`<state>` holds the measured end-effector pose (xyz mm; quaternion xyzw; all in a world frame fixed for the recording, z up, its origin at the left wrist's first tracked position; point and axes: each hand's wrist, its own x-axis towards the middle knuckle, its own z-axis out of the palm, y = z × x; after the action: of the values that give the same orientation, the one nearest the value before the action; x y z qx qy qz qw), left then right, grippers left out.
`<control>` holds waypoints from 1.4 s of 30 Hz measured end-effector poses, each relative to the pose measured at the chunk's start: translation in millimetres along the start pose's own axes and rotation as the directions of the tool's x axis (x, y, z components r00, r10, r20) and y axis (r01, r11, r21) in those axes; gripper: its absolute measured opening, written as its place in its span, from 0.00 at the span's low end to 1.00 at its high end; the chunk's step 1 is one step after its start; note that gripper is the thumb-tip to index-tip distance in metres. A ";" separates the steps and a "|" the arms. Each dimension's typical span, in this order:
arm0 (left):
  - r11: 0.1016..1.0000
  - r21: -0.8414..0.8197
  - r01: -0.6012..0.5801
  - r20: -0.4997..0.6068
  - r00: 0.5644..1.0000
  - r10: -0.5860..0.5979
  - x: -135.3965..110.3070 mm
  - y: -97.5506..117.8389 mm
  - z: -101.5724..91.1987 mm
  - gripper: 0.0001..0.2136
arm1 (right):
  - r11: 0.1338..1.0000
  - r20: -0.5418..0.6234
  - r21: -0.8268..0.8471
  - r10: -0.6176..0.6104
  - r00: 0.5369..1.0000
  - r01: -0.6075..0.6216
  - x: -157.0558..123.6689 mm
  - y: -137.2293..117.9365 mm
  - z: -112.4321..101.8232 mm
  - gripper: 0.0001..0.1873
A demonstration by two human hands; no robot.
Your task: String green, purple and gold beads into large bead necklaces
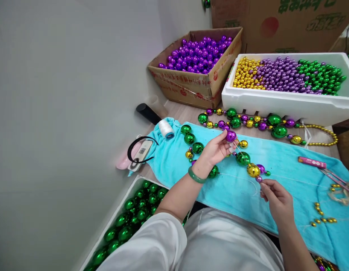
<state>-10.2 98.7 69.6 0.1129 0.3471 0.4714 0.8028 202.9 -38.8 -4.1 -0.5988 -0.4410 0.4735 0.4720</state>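
My left hand (215, 151), with a green bangle (197, 175) at the wrist, is closed on a shiny purple bead (231, 136). From it a thin needle or thread (238, 148) slants down to a large green bead (243, 159). A large gold bead (253, 170) follows that one. My right hand (277, 199) pinches the small lilac bead (259, 179) at the lower end of this row. Beside the row lies a smaller purple bead (260, 169). Several green beads (197, 148) lie behind my left hand, and white thread (239, 176) trails over the turquoise towel (227, 194).
A cardboard box (188, 88) of purple beads and a white foam box (287, 98) of gold, lilac and green beads stand behind. A beaded necklace (279, 131) lies before them. Around the towel are a thread spool (166, 129), black headband (131, 148) and pink-handled cutter (312, 162).
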 end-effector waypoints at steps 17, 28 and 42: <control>0.965 0.186 -0.186 0.077 0.982 0.174 -10.9 -27.7 3.7 0.15 | 0.999 -0.036 -0.036 0.015 0.999 -0.016 -2.9 3.4 -3.9 0.13; 0.978 0.146 -0.149 0.129 0.983 0.131 -21.5 -46.7 5.8 0.17 | 0.998 -0.027 0.057 0.034 0.999 -0.033 -3.7 4.9 -2.9 0.13; 0.681 0.626 -0.380 0.245 0.925 0.291 -21.7 -57.0 2.7 0.10 | 0.986 0.235 -0.065 0.162 0.958 -0.151 -0.7 19.5 -15.5 0.19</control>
<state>23.4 50.8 52.4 0.4815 0.4137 0.4482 0.6294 219.6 -45.0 -21.5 -0.5811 -0.4570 0.5676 0.3624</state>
